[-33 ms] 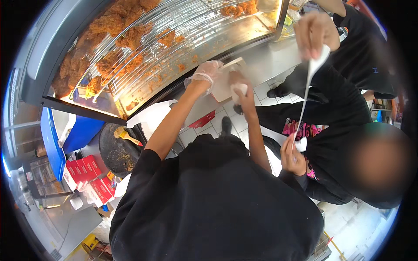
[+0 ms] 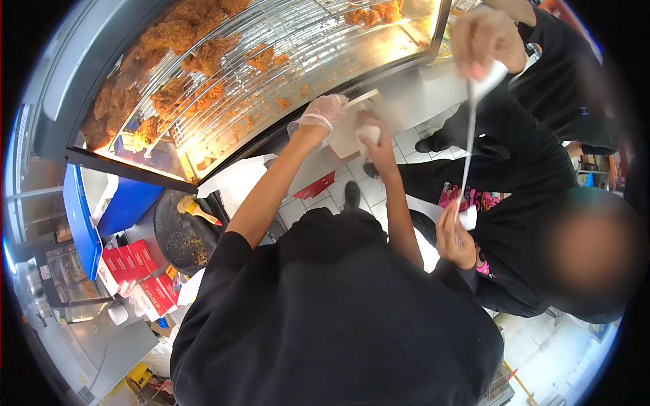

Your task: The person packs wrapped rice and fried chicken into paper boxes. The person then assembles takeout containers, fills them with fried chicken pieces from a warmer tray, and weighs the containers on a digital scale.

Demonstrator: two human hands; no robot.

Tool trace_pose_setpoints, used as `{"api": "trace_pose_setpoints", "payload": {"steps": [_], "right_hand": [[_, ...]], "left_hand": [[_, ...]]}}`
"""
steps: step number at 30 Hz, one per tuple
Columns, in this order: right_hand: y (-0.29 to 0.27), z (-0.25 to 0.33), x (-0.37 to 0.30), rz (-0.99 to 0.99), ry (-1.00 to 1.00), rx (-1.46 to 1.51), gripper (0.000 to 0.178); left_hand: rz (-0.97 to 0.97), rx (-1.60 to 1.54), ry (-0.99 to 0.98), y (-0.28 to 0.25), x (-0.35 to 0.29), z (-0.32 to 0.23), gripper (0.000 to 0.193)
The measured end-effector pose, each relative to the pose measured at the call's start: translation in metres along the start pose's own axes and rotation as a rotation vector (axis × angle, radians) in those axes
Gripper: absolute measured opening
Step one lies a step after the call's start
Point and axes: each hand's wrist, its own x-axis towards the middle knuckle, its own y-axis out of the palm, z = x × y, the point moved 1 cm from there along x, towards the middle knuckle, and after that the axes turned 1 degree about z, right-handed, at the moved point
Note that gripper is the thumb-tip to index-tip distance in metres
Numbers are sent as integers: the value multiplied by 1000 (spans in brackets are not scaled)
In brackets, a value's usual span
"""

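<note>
My left hand (image 2: 321, 116), in a clear plastic glove, reaches to the front edge of the heated display case. Its fingers bend at the edge of a pale flat panel (image 2: 347, 141), perhaps a box or board; whether they grip it is hard to see. My right hand (image 2: 380, 145) is bare and closed around a small white wad (image 2: 370, 133), like crumpled tissue or cloth. That hand is over the panel, its fingertips blurred. Behind the glass of the display case (image 2: 318, 68), fried chicken pieces (image 2: 169, 34) lie on wire racks.
To the right, a co-worker's hands (image 2: 484, 40) stretch a white strip (image 2: 468, 149). At left are a dark round pan (image 2: 177, 233), a yellow-handled brush (image 2: 196, 210), red-and-white boxes (image 2: 128, 262) and a blue panel (image 2: 128, 211). Feet stand on the tiled floor (image 2: 318, 206).
My right hand with the white wad has shifted slightly, up and to the left. The co-worker's upper hand has moved a little left. My left hand stays in place.
</note>
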Motion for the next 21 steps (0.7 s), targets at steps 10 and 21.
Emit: {"api": "trace_pose_setpoints", "payload": {"steps": [10, 21], "right_hand": [[67, -24, -3, 286, -208, -1238, 65], [2, -91, 13, 61, -412, -1416, 38]], "left_hand": [[252, -57, -27, -13, -5, -14, 47], [-447, -415, 61, -18, -223, 9, 38]]}}
